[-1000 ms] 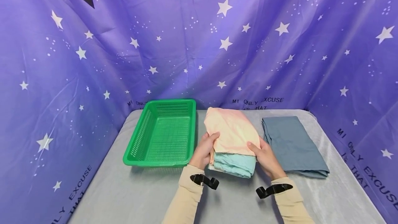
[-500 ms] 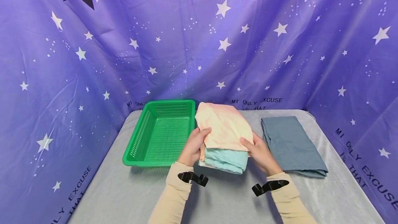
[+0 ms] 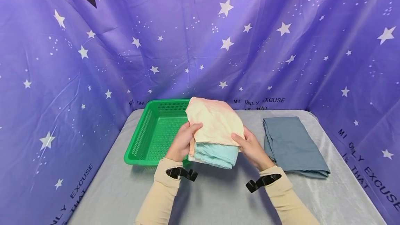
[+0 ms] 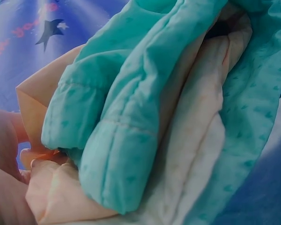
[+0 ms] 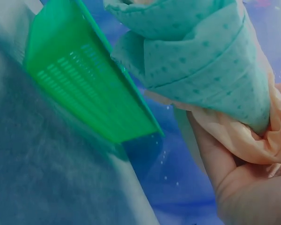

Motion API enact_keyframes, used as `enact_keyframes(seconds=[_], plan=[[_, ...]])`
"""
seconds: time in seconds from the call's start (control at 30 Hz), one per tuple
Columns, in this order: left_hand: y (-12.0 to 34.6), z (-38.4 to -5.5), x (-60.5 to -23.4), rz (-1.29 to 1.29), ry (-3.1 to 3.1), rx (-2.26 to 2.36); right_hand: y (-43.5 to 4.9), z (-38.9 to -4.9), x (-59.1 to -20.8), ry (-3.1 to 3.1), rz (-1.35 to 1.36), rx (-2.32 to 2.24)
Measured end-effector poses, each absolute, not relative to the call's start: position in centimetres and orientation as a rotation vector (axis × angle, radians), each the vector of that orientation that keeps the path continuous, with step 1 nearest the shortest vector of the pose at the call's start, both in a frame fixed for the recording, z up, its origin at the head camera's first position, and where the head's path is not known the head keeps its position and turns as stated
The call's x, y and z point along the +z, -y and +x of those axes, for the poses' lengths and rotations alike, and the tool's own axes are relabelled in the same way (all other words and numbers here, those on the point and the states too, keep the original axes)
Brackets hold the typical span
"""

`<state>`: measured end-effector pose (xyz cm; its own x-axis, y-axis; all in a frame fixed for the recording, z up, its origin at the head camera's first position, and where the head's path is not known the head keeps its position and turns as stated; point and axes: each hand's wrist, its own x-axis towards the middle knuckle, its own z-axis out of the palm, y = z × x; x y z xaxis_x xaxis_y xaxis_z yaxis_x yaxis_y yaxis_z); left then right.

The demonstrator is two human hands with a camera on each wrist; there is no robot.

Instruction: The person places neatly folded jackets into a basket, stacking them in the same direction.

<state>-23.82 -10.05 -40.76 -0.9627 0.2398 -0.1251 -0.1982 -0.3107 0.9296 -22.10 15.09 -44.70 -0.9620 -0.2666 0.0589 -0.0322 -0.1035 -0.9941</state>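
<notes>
In the head view, a folded bundle of clothes is held up between both hands, its peach layer [image 3: 215, 121] on top and its teal layer [image 3: 217, 155] showing at the near edge. My left hand [image 3: 179, 143] grips its left side, thumb on top; my right hand [image 3: 254, 150] grips the right side likewise. The left wrist view shows the teal cloth's [image 4: 124, 159] small pattern and seams, with whitish cloth [image 4: 192, 131] behind. In the right wrist view, the fingers hold peach fabric [image 5: 229, 133] below the teal. The bundle overlaps the right side of a green plastic basket [image 3: 157, 138].
The basket stands at the back left of the grey-covered table [image 3: 215, 200]. A folded blue-grey cloth [image 3: 293, 145] lies flat at the right. A purple curtain [image 3: 187, 37] with stars hangs behind and along both sides.
Both hands have carried the peach and teal bundle leftward and slightly farther back, from beside the basket to over its right rim in the head view. The blue-grey cloth has stayed put.
</notes>
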Motion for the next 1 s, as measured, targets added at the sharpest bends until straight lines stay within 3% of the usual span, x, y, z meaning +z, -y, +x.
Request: enact_keyframes(seconds=[1.0], plan=[[19.9,-24.7,-37.6,0.069,-1.606,2.327,-7.6,-25.0,-40.6,-1.916,-0.541,-1.982]])
